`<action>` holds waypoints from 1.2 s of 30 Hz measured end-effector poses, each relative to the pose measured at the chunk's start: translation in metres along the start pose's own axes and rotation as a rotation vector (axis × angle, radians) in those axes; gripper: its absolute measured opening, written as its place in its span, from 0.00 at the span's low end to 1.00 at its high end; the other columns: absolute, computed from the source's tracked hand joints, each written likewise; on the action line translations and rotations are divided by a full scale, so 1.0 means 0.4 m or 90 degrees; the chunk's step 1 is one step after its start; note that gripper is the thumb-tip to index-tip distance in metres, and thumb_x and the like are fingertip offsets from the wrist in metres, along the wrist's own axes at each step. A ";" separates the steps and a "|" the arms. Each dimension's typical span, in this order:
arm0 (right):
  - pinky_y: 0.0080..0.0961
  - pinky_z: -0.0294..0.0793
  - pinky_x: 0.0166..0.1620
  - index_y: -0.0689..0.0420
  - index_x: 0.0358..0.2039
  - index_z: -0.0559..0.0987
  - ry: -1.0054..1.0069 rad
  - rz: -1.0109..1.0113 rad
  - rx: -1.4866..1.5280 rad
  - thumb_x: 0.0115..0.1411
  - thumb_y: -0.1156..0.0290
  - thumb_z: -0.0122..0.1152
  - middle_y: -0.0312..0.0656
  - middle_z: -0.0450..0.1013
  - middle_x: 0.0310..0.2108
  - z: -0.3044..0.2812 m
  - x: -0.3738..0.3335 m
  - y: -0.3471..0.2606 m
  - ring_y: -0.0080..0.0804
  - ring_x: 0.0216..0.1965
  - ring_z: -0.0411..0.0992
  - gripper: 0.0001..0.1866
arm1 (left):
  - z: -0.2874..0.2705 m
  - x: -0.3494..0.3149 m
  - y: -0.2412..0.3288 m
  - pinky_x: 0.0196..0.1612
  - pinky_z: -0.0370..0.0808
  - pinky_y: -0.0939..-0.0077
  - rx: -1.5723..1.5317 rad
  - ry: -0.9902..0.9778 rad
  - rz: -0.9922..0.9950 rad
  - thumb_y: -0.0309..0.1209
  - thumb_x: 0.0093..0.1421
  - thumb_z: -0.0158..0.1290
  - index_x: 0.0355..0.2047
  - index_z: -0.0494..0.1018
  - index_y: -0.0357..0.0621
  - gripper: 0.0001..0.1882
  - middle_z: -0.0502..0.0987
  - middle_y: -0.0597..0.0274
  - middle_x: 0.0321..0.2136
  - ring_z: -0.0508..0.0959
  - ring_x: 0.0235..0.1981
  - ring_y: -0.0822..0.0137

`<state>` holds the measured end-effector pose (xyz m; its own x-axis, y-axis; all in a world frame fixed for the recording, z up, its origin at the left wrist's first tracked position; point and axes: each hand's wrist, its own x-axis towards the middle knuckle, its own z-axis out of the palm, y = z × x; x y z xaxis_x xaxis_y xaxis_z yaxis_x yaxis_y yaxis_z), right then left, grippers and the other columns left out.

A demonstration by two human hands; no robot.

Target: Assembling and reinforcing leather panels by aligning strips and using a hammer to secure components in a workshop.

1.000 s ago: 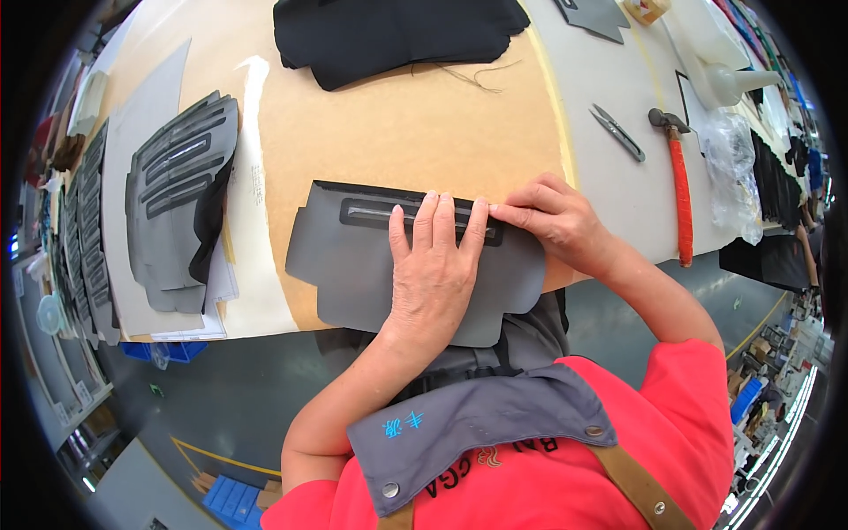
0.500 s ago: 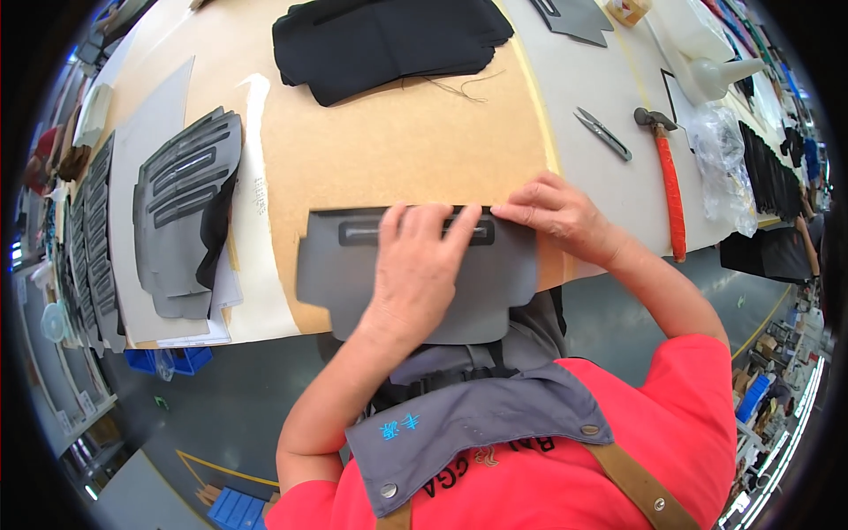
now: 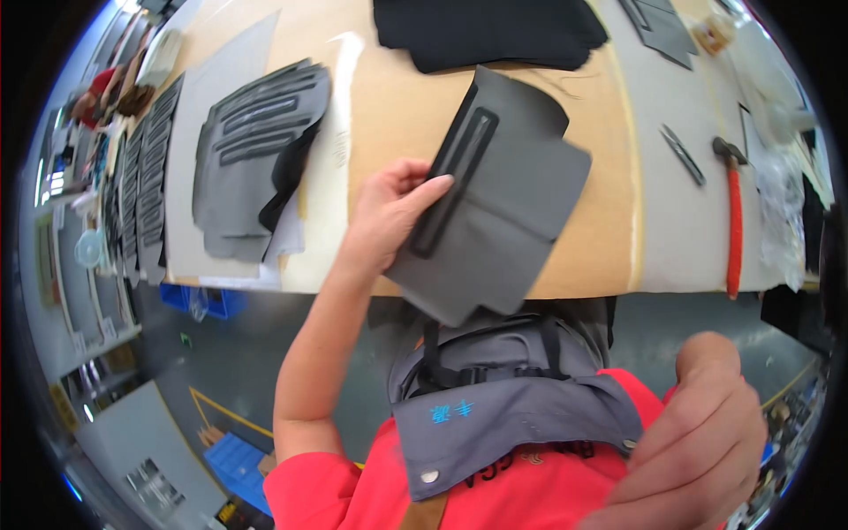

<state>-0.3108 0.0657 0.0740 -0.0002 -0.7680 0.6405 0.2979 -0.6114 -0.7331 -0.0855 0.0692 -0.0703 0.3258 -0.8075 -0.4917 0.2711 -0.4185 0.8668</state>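
Note:
A dark grey fabric panel [image 3: 521,168] with notched corners and a black-framed slot [image 3: 455,181] is lifted and tilted over the table's front edge. My left hand [image 3: 389,212] grips its slotted long edge, thumb on top and fingers behind. A faint crease runs across the panel's middle. My right hand [image 3: 693,433] is off the panel, raised close in front of my chest at the lower right. It is slightly blurred, with its fingers curled together; its fingertips and anything in them are hidden.
Stacked grey slotted panels [image 3: 256,150] lie at the left, with more rows [image 3: 155,177] beyond. A black fabric pile [image 3: 486,31] sits at the back. On the right are thread snips [image 3: 683,155], a red-handled hammer [image 3: 734,212] and clear plastic [image 3: 782,212]. Blue bins [image 3: 208,300] stand below the table.
The panel has gone from lying flat at the table edge to being lifted and turned steeply in my left hand. My right hand has let go and drawn back toward my chest.

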 end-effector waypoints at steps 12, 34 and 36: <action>0.37 0.70 0.66 0.63 0.65 0.73 -0.699 -0.003 -0.410 0.56 0.67 0.72 0.48 0.69 0.64 -0.140 -0.091 0.446 0.46 0.64 0.67 0.36 | 0.025 -0.083 -0.022 0.47 0.81 0.79 -0.137 -0.049 -0.090 0.31 0.71 0.59 0.51 0.76 0.35 0.13 0.84 0.62 0.41 0.82 0.40 0.76; 0.45 0.60 0.73 0.70 0.67 0.70 -0.701 -0.033 -0.442 0.64 0.50 0.65 0.56 0.63 0.70 -0.118 -0.100 0.434 0.48 0.72 0.61 0.41 | 0.005 -0.110 -0.030 0.45 0.81 0.80 -0.128 0.015 -0.082 0.28 0.72 0.57 0.50 0.75 0.35 0.11 0.83 0.59 0.43 0.83 0.40 0.74; 0.47 0.56 0.75 0.68 0.69 0.67 -0.699 -0.028 -0.453 0.64 0.45 0.63 0.54 0.60 0.72 -0.114 -0.099 0.427 0.47 0.74 0.57 0.45 | 0.024 -0.106 -0.042 0.44 0.81 0.80 -0.131 -0.001 -0.065 0.28 0.72 0.58 0.50 0.75 0.35 0.11 0.83 0.61 0.41 0.82 0.40 0.76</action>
<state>-0.3036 -0.0172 -0.0869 0.8774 -0.3962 0.2707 -0.2486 -0.8579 -0.4497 -0.1125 0.1066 -0.0634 0.2852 -0.7664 -0.5757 0.4818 -0.4046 0.7773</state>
